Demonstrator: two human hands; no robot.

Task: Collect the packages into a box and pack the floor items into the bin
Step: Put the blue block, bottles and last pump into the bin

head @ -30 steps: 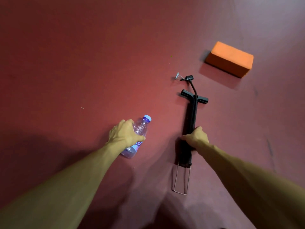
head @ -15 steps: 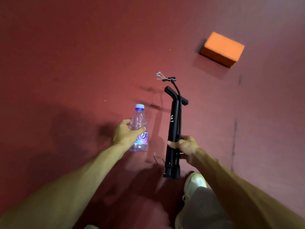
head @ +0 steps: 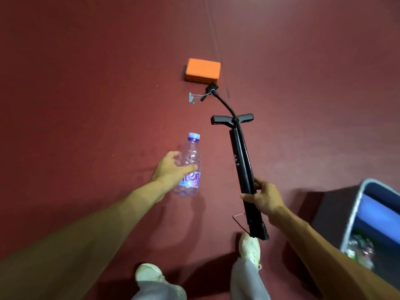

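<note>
My left hand (head: pixel 171 167) grips a clear plastic bottle (head: pixel 191 161) with a blue cap and a purple label, held up above the red floor. A black hand pump (head: pixel 241 161) with a T-handle is held in my right hand (head: pixel 265 197), which grips its barrel near the base. The pump's hose curves up to a nozzle head (head: pixel 211 88) with grey adapters dangling from it. An orange foam block (head: pixel 203 70) lies on the floor beyond the pump. A bin (head: pixel 355 215) with a grey rim stands at the right edge, blue inside, with some items at its bottom.
The floor is a dark red mat (head: pixel 86 83) with a seam running up the middle top. My two white shoes (head: pixel 249 245) and grey trouser legs show at the bottom, just below the pump's base and its wire foot loop.
Both hands have lifted the bottle and the pump off the floor. The view has swung, so the orange block now appears near the centre top and the bin has come into sight on the right.
</note>
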